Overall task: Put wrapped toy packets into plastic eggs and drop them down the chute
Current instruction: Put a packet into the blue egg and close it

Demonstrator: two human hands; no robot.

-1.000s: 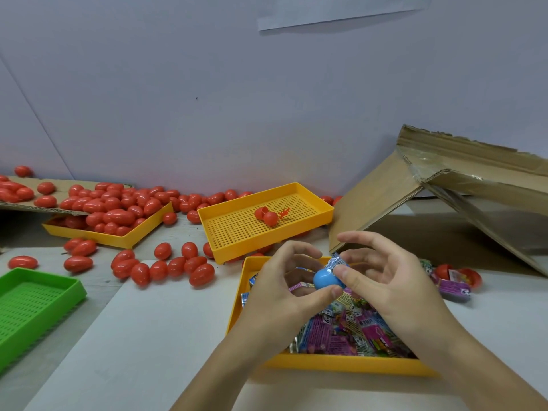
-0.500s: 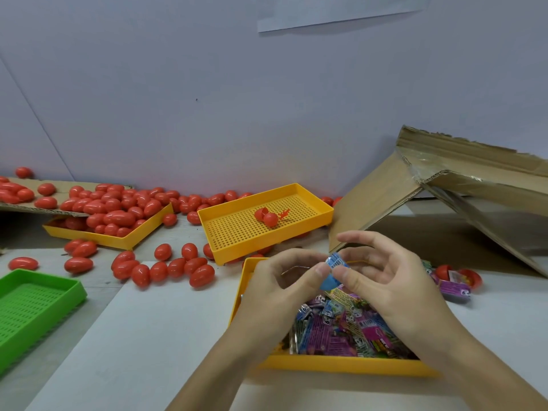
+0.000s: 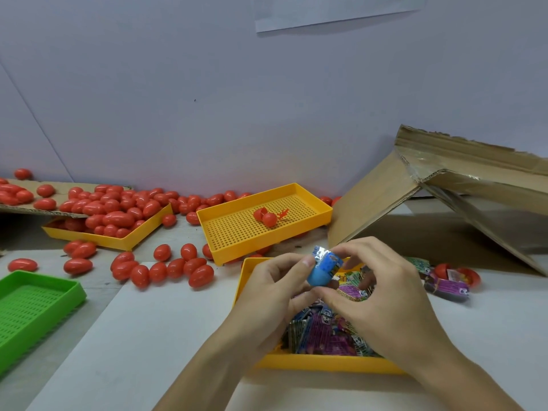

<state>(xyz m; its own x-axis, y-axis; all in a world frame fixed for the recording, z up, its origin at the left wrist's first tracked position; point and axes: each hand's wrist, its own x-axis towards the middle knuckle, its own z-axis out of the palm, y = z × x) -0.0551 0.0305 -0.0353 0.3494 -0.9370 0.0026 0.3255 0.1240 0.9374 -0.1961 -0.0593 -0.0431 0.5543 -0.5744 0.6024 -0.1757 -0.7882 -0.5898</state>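
Observation:
Both hands meet over the near yellow tray [image 3: 323,365], which holds several wrapped toy packets [image 3: 323,333]. My left hand [image 3: 275,289] grips a blue egg half [image 3: 318,272] from the left. A shiny blue packet [image 3: 327,256] sticks out of its open top. My right hand [image 3: 382,295] pinches the packet and the egg's rim with thumb and fingertips. The cardboard chute [image 3: 444,200] slopes down at the right, behind my right hand.
Many red eggs [image 3: 166,271] lie loose on the table and fill a yellow tray [image 3: 118,240] at back left. Another yellow tray [image 3: 261,221] holds an opened red egg. A green tray [image 3: 35,307] sits at left. An open red egg with packets [image 3: 447,280] lies at right.
The blue egg half has tilted so its open end faces up and right, and the packet now sits deeper inside it. Both hands stayed over the tray.

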